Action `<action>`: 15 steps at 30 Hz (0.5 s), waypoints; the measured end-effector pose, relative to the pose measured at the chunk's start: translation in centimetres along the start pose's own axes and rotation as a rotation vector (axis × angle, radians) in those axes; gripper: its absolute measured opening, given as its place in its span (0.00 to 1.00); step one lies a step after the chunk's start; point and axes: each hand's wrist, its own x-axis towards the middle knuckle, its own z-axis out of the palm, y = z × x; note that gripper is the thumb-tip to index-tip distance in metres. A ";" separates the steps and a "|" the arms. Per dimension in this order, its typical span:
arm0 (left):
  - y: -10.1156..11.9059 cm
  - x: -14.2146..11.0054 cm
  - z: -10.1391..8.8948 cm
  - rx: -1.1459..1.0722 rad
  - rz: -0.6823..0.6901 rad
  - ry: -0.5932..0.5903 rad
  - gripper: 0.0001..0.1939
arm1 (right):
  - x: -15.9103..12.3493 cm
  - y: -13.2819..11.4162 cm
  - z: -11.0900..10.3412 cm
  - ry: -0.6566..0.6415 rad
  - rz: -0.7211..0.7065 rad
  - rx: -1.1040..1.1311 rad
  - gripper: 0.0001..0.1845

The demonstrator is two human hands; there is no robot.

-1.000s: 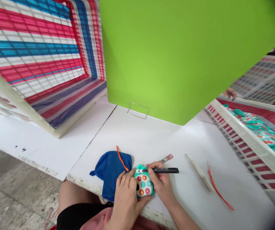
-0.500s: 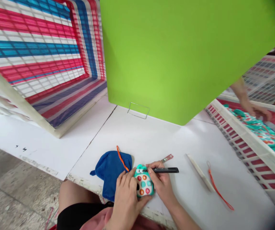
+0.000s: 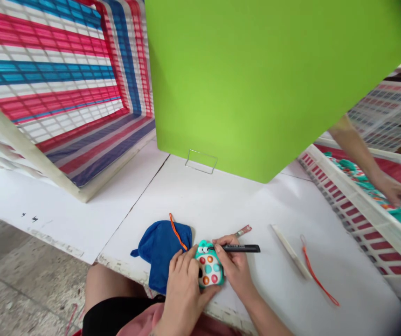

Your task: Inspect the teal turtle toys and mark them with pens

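Note:
A small turquoise animal figure [image 3: 208, 269] with a white, multicoloured-dotted front lies near the table's front edge. My left hand [image 3: 183, 280] is wrapped about its left side and lower end, keeping it against the table. Pinched in my right hand [image 3: 235, 263] is a black marker pen [image 3: 245, 248], its tip at the figure's white eyes. Left of the figure lies a blue cloth [image 3: 163, 252], partly under my left hand, with an orange cord loop [image 3: 177, 232] on top. A flat brush [image 3: 243, 230] lies just beyond my right hand.
A white stick [image 3: 291, 252] and an orange cord [image 3: 318, 280] lie at the right. A green board [image 3: 256, 93] stands behind, with a wire frame [image 3: 201, 162] at its foot. A striped-lined crate [image 3: 81, 191] stands left. Another person's hand [image 3: 392, 189] reaches into the right crate [image 3: 347, 210].
The other person's arm has reached further into the right crate, toward the right and nearer. My hands, the figure and the marker pen have hardly moved.

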 end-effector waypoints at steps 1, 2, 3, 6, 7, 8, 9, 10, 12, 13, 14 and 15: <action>0.0 0.0 0.0 -0.002 0.004 0.002 0.19 | 0.0 -0.1 0.0 0.018 -0.010 -0.009 0.08; -0.1 -0.1 0.0 -0.006 0.010 0.007 0.18 | 0.1 -0.2 -0.1 0.037 -0.019 -0.022 0.09; -0.1 -0.1 0.0 -0.010 0.017 0.016 0.18 | 0.1 -0.4 -0.2 0.058 -0.025 -0.040 0.09; -0.3 -0.3 0.0 -0.020 0.049 0.052 0.18 | 0.2 -1.1 -0.9 0.100 -0.040 -0.144 0.12; -0.4 -0.4 0.1 -0.024 0.058 0.068 0.18 | 0.2 -1.4 -1.2 0.090 -0.046 -0.189 0.13; -0.5 -0.5 0.1 -0.029 0.063 0.086 0.17 | 0.1 -1.6 -1.5 0.063 -0.054 -0.237 0.14; -0.5 -0.6 0.2 -0.037 0.067 0.103 0.17 | -0.1 -1.9 -1.8 0.023 -0.065 -0.287 0.14; -0.6 -0.7 0.2 -0.050 0.062 0.121 0.17 | -0.3 -2.1 -2.0 -0.024 -0.076 -0.334 0.14; -0.7 -0.8 0.3 -0.099 0.029 0.161 0.16 | -0.9 -2.5 -2.2 -0.117 -0.088 -0.418 0.17; -0.8 -0.8 0.3 -0.135 0.010 0.175 0.15 | -1.3 -2.6 -2.2 -0.161 -0.086 -0.445 0.19; -0.8 -0.8 0.3 -0.176 -0.013 0.185 0.15 | -1.6 -2.6 -2.2 -0.204 -0.074 -0.453 0.21; -0.8 -0.7 0.2 -0.219 -0.035 0.193 0.15 | -1.9 -2.6 -2.0 -0.244 -0.053 -0.433 0.22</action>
